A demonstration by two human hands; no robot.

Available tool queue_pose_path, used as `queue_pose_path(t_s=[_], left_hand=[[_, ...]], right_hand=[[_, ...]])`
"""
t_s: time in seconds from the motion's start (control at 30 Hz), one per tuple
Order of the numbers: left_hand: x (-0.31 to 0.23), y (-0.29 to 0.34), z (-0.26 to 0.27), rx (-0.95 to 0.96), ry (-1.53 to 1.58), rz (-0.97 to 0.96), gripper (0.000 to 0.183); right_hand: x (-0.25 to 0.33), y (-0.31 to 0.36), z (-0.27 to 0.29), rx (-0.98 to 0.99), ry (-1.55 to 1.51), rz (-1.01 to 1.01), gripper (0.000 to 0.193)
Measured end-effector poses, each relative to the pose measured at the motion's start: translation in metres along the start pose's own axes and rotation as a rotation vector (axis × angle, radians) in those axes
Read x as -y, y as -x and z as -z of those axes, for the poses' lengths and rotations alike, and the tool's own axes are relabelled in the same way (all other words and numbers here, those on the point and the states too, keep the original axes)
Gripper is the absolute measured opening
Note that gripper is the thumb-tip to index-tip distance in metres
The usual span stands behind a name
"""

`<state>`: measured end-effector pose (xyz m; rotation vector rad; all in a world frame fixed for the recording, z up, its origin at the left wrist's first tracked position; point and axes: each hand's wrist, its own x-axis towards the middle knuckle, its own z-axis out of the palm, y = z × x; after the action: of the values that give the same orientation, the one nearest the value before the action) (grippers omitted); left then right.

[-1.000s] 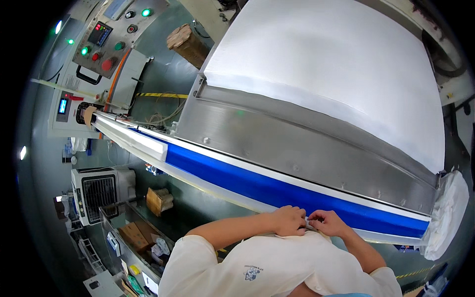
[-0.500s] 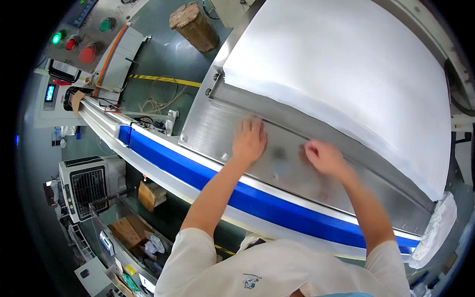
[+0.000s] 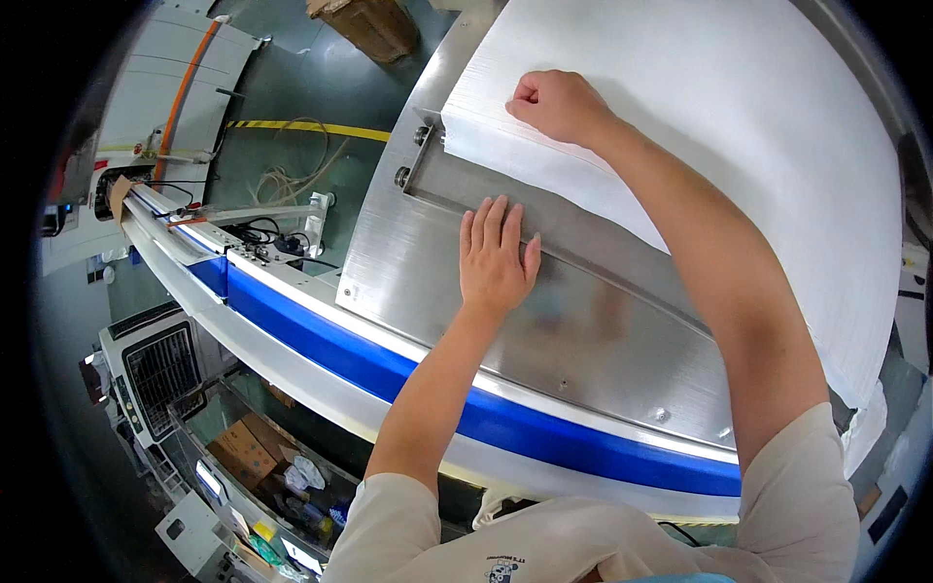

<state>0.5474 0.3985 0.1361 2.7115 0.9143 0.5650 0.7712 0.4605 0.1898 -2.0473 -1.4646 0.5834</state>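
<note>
A thick stack of white sheets [image 3: 680, 87] with a layered front edge lies on the metal machine bed. Over its near left part my right hand [image 3: 564, 105] is curled into a loose fist, with nothing seen in it; whether it touches the top sheet I cannot tell. Flat on the brushed metal plate [image 3: 418, 257] rests my left hand [image 3: 498, 255], its fingers stretched out toward the stack and its thumb apart. Its fingertips reach the recessed strip between plate and stack.
A blue band [image 3: 321, 330] and a white rail run along the machine's near edge. Beyond its left end are cables [image 3: 292, 185], yellow-black floor tape [image 3: 321, 126] and a brown block [image 3: 374, 24]. Lower left stand an air cooler [image 3: 160, 364] and a bin with cardboard [image 3: 243, 447].
My right hand has moved from above the metal plate up and left over the white stack, still curled. My left hand has settled flat on the plate. The whole view has shifted slightly.
</note>
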Motion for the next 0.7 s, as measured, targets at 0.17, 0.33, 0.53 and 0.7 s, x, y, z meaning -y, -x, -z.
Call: queue_pose_path(t_s=[0.17,0.33,0.53,0.7], left_hand=[[-0.001,-0.002,0.000,-0.003,0.006,0.008,0.041],[0.015,-0.027,0.005,-0.112,0.085,0.035,0.043],[0.060,-0.103,0.009,-0.346,-0.151,-0.104,0.045],[0.070,-0.111,0.002,-0.265,-0.217,-0.147,0.043]], right_hand=[[-0.002,-0.005,-0.004,-0.017,0.031,-0.031,0.019],[-0.004,-0.003,-0.003,-0.078,0.088,-0.029,0.018],[-0.007,-0.002,-0.005,-0.149,0.105,-0.008,0.017],[-0.008,-0.004,-0.004,-0.135,0.106,-0.012,0.017]])
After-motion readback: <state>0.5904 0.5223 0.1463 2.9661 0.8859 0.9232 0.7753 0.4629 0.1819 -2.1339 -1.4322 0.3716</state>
